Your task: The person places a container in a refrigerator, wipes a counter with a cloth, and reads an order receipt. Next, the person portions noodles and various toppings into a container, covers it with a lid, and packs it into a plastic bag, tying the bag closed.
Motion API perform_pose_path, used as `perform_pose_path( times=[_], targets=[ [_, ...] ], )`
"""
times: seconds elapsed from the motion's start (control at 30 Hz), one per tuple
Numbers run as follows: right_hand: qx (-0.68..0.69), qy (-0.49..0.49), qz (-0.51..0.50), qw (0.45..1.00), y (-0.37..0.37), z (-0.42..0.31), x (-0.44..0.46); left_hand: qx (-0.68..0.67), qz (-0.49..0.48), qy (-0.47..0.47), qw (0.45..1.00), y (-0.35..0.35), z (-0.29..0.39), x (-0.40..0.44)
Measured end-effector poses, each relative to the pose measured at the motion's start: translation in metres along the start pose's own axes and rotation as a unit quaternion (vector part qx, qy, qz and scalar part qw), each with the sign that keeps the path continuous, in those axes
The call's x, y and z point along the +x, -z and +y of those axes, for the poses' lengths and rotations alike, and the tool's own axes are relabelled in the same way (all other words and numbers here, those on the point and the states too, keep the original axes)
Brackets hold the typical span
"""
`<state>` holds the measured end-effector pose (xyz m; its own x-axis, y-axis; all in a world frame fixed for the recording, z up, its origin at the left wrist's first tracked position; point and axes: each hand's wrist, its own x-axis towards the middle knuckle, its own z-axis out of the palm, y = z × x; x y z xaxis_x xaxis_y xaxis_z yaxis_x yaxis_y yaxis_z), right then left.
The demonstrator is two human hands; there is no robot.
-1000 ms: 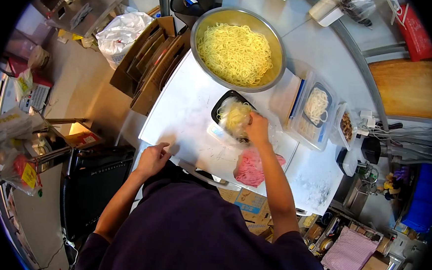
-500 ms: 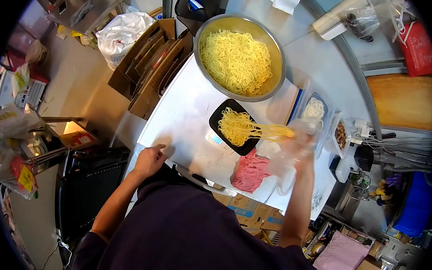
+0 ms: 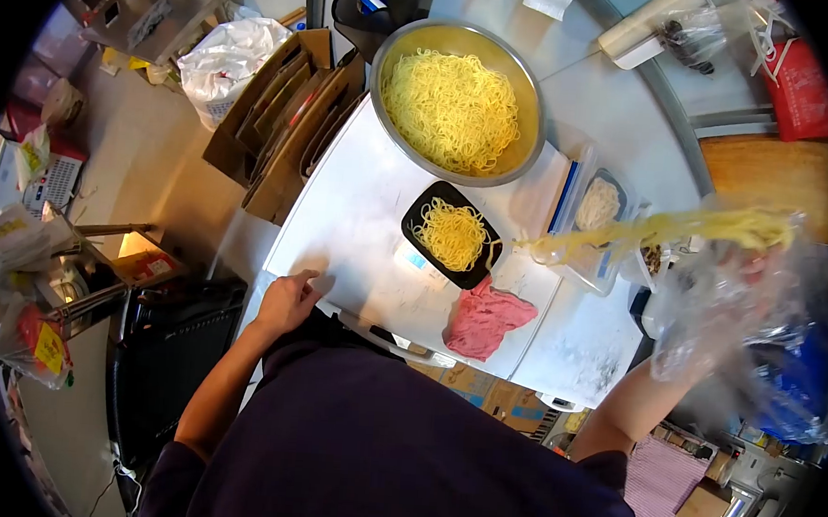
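My right hand [image 3: 740, 278], blurred and wrapped in a clear plastic bag, is closed on a bunch of yellow noodles [image 3: 667, 227] stretched out leftward in the air. More noodles lie in a black tray [image 3: 426, 203] on a small white scale [image 3: 420, 261]. Behind it stands a steel bowl [image 3: 533, 143] heaped with noodles [image 3: 453, 109]. A crumpled pink cloth [image 3: 486, 322] lies just in front of the tray. My left hand [image 3: 288, 302] rests at the table's near left edge, fingers partly curled, apart from the tray, and nothing shows in it.
Right of the bowl sits a clear plastic container [image 3: 580, 264] holding white noodles [image 3: 599, 205]. A cardboard box [image 3: 271, 122] and a white bag [image 3: 227, 67] stand left of the table. Further right are a wooden board [image 3: 770, 171] and a red bag [image 3: 805, 93].
My right hand has gone from the tray far to the right, lifting noodles out of it. The noodles in the tray are fewer. My left hand has stayed in place.
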<state>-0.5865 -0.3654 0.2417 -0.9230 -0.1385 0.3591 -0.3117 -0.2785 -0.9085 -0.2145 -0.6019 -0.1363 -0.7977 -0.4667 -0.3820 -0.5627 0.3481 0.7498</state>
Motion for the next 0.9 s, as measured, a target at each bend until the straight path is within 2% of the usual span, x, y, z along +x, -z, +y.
perform_pose_path(
  times=[0.17, 0.37, 0.47, 0.6, 0.67, 0.77, 0.8, 0.87, 0.9],
  targets=[
    [-0.045, 0.052, -0.061, 0.996, -0.022, -0.012, 0.039, 0.011, 0.001, 0.01, 1.0, -0.001, -0.004, -0.003],
    [-0.189, 0.096, -0.146, 0.966, -0.05, 0.027, 0.095, -0.004, 0.007, 0.01, 1.0, -0.002, -0.006, -0.009],
    [-0.296, 0.128, -0.204, 0.924, -0.066, 0.07, 0.125, -0.011, 0.017, 0.016, 1.0, 0.001, -0.008, -0.013],
    [-0.43, 0.165, -0.287, 0.84, -0.086, 0.155, 0.138, -0.001, 0.026, 0.008, 1.0, 0.003, -0.02, -0.018],
    [-0.454, 0.109, -0.333, 0.819, -0.092, 0.208, 0.125, 0.003, 0.027, 0.011, 1.0, 0.004, -0.021, -0.018],
    [-0.46, -0.033, -0.403, 0.79, -0.084, 0.297, 0.079, -0.028, 0.003, -0.003, 1.0, 0.01, -0.015, -0.009],
    [-0.337, -0.138, -0.406, 0.838, -0.067, 0.34, 0.071, -0.026, -0.016, -0.014, 0.999, 0.019, -0.006, 0.001],
    [-0.374, -0.189, -0.416, 0.807, -0.054, 0.36, 0.057, -0.021, -0.036, -0.028, 0.999, 0.027, 0.009, 0.023],
    [-0.374, -0.19, -0.41, 0.81, -0.051, 0.36, 0.048, -0.024, -0.04, -0.037, 0.998, 0.031, 0.014, 0.035]
  ],
)
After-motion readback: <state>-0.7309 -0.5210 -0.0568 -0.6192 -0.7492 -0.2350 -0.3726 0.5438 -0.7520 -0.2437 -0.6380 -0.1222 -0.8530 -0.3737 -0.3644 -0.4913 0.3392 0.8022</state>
